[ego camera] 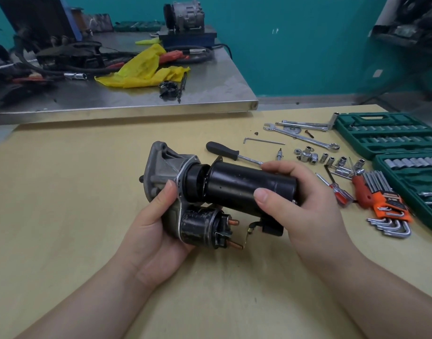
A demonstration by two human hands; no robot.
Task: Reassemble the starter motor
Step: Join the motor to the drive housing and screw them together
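The left hand (158, 228) grasps the grey nose housing (164, 165) and the right hand (300, 204) grasps the black motor body (239, 184): one starter motor, held above the wooden table (75, 192) at centre. One solenoid (200, 228) hangs at 6 o'clock. At 3 o'clock lie two green socket cases (386, 135), one black-handled screwdriver (224, 150) and one orange hex key set (388, 206).

A mechanical repair workshop. Green socket set cases (391, 133), wrenches (300, 136) and hex keys (391, 216) cover the wooden bench (87, 192). An alternator (185, 14) sits on a steel table (210, 94) behind.
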